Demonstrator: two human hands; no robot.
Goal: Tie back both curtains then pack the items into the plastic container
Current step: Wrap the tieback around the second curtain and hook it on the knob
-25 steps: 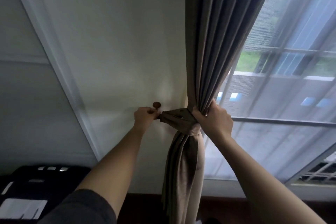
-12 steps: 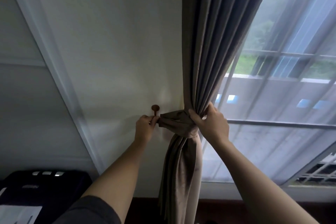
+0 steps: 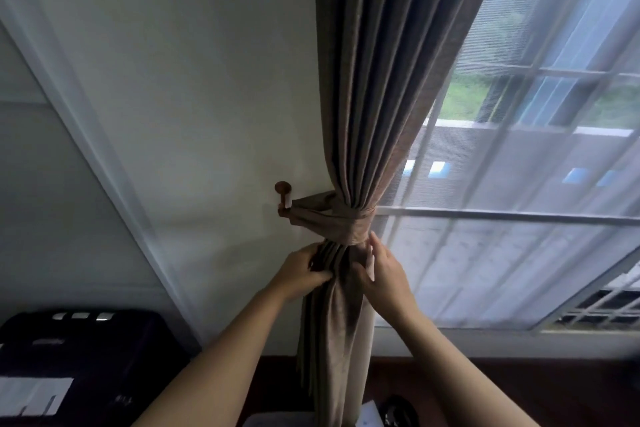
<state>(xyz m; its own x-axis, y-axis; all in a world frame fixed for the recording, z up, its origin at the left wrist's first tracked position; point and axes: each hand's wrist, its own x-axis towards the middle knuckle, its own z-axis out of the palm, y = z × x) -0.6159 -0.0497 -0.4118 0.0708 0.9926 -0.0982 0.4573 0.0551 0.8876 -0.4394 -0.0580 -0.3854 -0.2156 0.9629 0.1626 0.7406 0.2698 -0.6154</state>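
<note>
Fingers (image 3: 320, 276) of the left hand (image 3: 298, 272) pinch the curtain (image 3: 374, 80) folds just under the tieback band (image 3: 332, 218), while the right hand (image 3: 384, 274) grips the bundle's other side, thumb in front. On the head cam the curtain hangs vertical mid-frame, straight above both hands, about equally near each. The band's looped on the hook (image 3: 283, 199) on the pale wall (image 3: 190, 80). The window (image 3: 519, 270) fills the right, and a black case (image 3: 86, 357) sits lower left.

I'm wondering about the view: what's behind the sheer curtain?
Through the sheer curtain show window bars, a grey building and greenery. What lies behind the brown curtain is covered.
</note>
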